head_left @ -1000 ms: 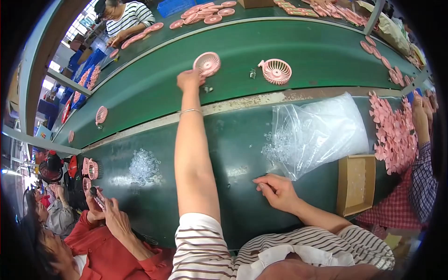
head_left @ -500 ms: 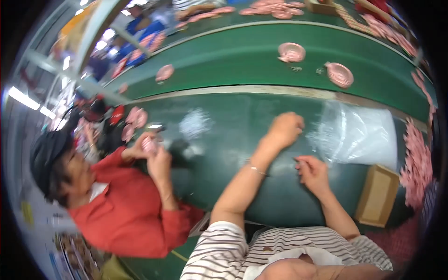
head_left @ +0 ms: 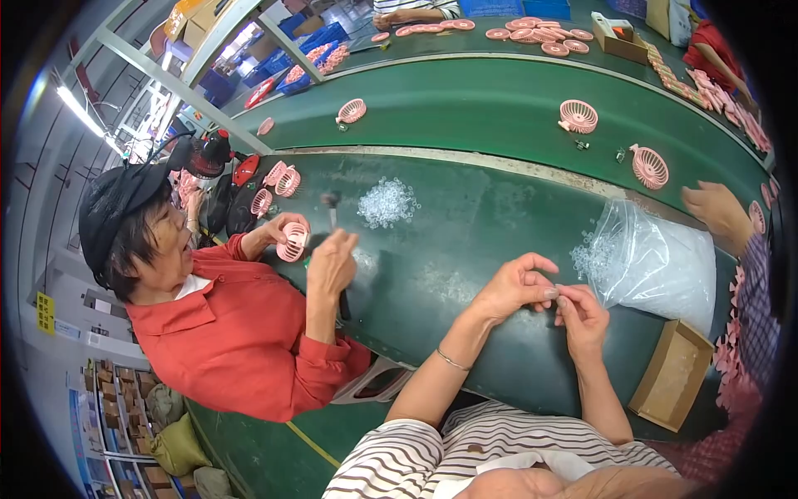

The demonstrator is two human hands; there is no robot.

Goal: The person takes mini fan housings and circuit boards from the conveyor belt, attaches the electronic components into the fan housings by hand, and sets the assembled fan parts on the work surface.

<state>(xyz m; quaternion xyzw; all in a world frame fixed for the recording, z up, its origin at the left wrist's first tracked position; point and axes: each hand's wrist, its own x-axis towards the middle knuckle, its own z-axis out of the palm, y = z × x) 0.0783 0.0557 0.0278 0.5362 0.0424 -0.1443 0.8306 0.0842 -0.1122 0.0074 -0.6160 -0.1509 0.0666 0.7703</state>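
- Clear plastic rings [head_left: 590, 259] lie at the plastic bag's [head_left: 669, 266] left end, just beyond the right hand [head_left: 586, 323].
- Left hand [head_left: 509, 293], over the conveyor belt [head_left: 465, 100] a second ago, now meets the right, so both work together.
- Fingertips pinch narrowly; their contents cannot be told.
- Pink fan housing [head_left: 578, 116] lies far off, released.

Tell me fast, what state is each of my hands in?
Left hand: partly curled; can't tell if it's holding anything.
Right hand: curled, fingertips by the left's; any hold can't be told.
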